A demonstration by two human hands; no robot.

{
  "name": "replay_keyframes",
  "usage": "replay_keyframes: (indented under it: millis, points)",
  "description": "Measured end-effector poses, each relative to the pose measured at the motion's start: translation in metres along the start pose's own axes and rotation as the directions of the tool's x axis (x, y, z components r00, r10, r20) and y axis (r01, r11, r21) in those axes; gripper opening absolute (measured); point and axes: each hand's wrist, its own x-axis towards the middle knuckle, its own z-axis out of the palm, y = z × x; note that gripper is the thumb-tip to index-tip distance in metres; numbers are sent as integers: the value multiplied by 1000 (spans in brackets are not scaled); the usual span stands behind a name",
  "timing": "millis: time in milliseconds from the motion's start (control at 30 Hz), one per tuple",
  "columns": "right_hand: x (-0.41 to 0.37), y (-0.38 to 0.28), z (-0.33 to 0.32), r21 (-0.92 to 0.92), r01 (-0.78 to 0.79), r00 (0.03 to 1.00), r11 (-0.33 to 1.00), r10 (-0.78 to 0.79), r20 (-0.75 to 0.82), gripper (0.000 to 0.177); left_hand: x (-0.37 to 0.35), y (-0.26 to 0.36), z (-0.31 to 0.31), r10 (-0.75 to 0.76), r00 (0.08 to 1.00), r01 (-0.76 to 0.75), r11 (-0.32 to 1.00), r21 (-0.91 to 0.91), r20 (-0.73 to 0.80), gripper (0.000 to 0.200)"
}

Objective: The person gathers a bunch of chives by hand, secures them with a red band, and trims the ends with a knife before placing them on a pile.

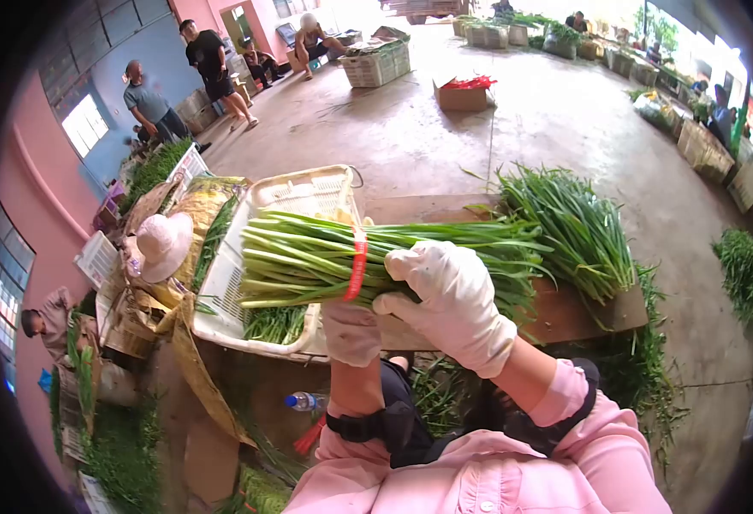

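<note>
bundle (325, 257) of green stalks held level, over the near edge of the basket (308, 193), red band (357, 265) already round it. right hand (453, 300), gloved, closed over the top; left hand (351, 332), gloved, gripping from below. tying looks done for this one. few greens in basket. loose pile (573, 223) on table (565, 321) unbundled, so plenty seems left.

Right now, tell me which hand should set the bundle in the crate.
Left, probably: the left hand supports the bundle under its red band, nearest the crate; the right hand grips farther away.
</note>
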Motion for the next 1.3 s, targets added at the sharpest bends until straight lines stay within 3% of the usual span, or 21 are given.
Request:
replay_keyframes:
  millis: [67,167,300,333,367,400,433,500,567,667,700,767,867,933,1100,1233,1300]
  points:
    - [-5,2,2,60,58,998,996,-57,-28,27,-5,-13,-1,-24,996,29,998,-52,83,49]
    - [-10,3,2,-48,22,993,999,-17,118,17,-9,-22,3,27,1000,-27,999,-20,4,49]
    - [-9,0,-12,59,32,997,998,-36,71,14,-7,-26,4,89,990,-85,996,36,-107,50]
    - [-13,-4,-25,58,-70,969,996,54,241,6,-6,-26,4,102,987,-98,994,44,-128,50]
    - [-15,-5,-38,61,-61,968,996,44,249,6,-6,-25,4,115,982,-108,992,58,-147,50]
    - [-17,-6,-51,327,-173,872,929,-10,490,6,-6,-25,6,130,977,-120,990,68,-166,51]
    - [-17,-8,-63,522,-341,727,782,-133,673,6,-5,-25,7,138,972,-126,989,77,-188,51]
    - [-12,-16,-81,173,-727,306,664,88,948,8,-5,-24,14,144,969,-130,988,79,-202,52]
    - [-31,0,-60,315,-403,727,859,92,681,9,-5,-22,17,109,981,-102,993,53,-158,51]
    - [-24,13,-34,241,-222,953,945,158,257,19,7,-23,-21,58,998,-59,997,-52,-18,51]
    - [-15,12,-28,240,-223,953,945,159,258,19,9,-25,-24,49,998,-47,996,-70,26,51]
    - [3,8,-18,195,-70,988,978,41,152,22,10,-30,-27,31,996,-23,995,-99,82,51]
    - [18,5,0,66,6,988,998,-16,155,23,8,-40,-17,54,999,-54,998,-23,-4,51]
    - [23,10,12,-62,109,984,992,-99,151,21,2,-47,-8,97,992,-90,992,85,-79,50]
    - [21,17,20,-147,101,963,984,-60,263,20,-13,-53,17,201,967,-121,901,417,-155,50]
    - [32,3,0,-133,-24,925,991,72,372,24,-3,-55,-14,65,984,-21,967,256,-166,49]
    - [37,-4,-12,-11,-220,822,975,192,536,30,0,-55,-16,-18,976,32,997,65,-217,49]
